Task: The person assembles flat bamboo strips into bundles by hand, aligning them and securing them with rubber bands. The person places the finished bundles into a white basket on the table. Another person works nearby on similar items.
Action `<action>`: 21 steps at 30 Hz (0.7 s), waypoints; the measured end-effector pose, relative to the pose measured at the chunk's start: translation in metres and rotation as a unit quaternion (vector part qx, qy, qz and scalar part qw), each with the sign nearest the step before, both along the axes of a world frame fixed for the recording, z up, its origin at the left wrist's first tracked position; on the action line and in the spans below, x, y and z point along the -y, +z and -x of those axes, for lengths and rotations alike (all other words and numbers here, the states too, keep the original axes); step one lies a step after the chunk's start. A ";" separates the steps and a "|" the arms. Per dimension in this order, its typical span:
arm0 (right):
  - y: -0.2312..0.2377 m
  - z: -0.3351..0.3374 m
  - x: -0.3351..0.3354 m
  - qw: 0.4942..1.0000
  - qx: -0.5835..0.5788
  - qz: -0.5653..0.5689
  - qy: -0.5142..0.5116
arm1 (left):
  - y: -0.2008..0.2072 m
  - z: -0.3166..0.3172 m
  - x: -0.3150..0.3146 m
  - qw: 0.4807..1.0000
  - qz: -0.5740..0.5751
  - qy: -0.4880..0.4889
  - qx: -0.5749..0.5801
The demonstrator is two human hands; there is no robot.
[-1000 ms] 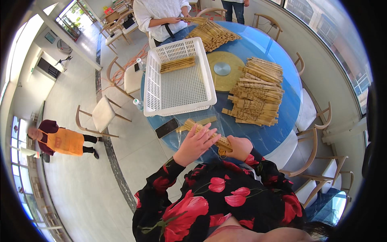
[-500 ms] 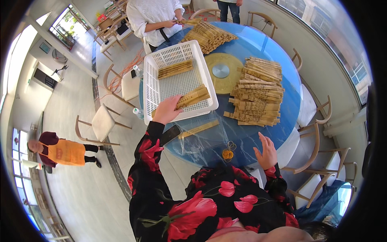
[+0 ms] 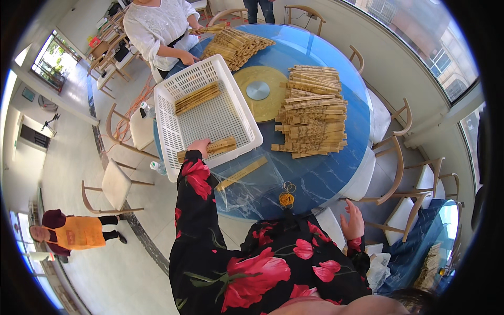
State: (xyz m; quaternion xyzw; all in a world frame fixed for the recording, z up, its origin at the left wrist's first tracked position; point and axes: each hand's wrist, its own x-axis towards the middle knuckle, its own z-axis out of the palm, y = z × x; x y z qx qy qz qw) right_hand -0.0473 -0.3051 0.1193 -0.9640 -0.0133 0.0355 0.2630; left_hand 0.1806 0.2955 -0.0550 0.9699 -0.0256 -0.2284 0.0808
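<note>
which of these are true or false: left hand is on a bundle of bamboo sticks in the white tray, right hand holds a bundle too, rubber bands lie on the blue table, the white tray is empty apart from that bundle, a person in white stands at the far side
1. The left hand rests on a bundle of flat bamboo sticks in the white perforated plastic tray. True.
2. The right hand holds a bundle too. False: it is open and empty, off the table's near edge.
3. Yellow rubber bands lie on the round blue glass table. True.
4. The tray holds nothing else. False: a second bamboo bundle lies near its far end.
5. A person in a white top is at the table's far side. True.
</note>
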 end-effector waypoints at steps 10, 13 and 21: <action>-0.007 -0.012 -0.012 0.999 0.002 0.001 0.049 | 0.017 -0.003 0.024 0.994 0.101 -0.020 0.040; -0.003 -0.015 -0.016 0.997 -0.007 0.008 0.071 | 0.005 -0.005 0.030 0.994 0.101 -0.032 0.035; -0.006 -0.008 -0.013 0.998 -0.010 0.018 0.059 | 0.000 -0.011 0.033 0.996 0.086 -0.037 0.008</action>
